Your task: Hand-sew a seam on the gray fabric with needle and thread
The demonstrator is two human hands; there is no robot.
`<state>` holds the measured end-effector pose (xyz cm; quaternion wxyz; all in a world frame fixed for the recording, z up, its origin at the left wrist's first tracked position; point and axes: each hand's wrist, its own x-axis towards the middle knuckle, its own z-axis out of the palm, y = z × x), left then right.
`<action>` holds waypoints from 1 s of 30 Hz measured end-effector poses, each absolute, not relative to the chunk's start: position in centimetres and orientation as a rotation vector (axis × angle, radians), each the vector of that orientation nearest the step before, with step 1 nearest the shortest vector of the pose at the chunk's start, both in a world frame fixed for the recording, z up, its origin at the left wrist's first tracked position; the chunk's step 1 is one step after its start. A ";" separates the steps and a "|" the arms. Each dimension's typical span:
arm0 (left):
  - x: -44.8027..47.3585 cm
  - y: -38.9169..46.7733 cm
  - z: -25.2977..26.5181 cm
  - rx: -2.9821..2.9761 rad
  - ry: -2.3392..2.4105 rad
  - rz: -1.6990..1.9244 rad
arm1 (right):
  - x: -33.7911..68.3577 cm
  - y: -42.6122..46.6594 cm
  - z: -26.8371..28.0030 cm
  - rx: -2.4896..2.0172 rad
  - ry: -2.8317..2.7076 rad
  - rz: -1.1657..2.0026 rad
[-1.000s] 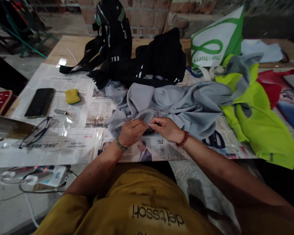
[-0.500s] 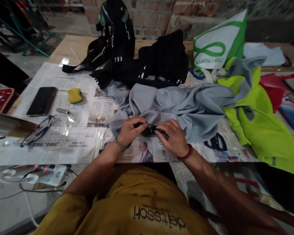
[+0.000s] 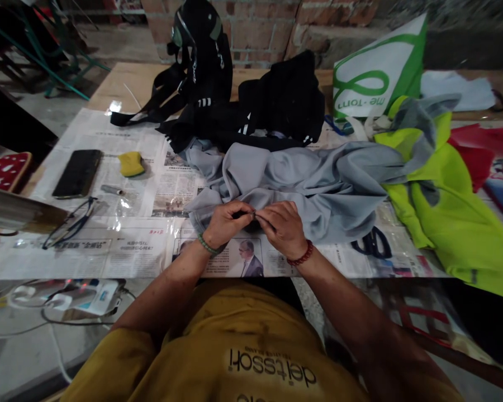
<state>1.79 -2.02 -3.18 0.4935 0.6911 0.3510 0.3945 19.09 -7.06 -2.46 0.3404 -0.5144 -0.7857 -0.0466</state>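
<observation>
Brick wall (image 3: 260,28) behind, newspaper (image 3: 126,245) over the desk (image 3: 119,81); towards its near edge, by rumpled grey cloth (image 3: 276,167), pinching a small dark piece (image 3: 254,214), too hidden to identify, between left hand (image 3: 226,224) and right hand (image 3: 283,224); apparently midway, gripped already, not yet released

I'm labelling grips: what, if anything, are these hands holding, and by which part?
The left hand and right hand come together at the fingertips, seemingly pinching something small; what it is and by which part it's held cannot be told.
</observation>
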 end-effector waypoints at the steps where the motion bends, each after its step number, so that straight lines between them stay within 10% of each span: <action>1: 1.8 -2.0 -3.2 1.674 0.855 0.952 | 19.0 -7.1 -2.5 -1.330 -2.046 -0.128; 14: 2.3 -1.6 -4.0 1.636 0.973 0.918 | 18.3 -8.7 -1.8 -1.164 -1.874 0.019; 24: 2.1 -1.0 -4.0 1.532 0.985 0.841 | 18.4 -6.7 0.1 -1.224 -1.066 1.091; 30: 2.0 -0.9 -4.2 1.434 0.965 0.844 | 20.9 -4.0 3.1 -1.220 -0.923 1.049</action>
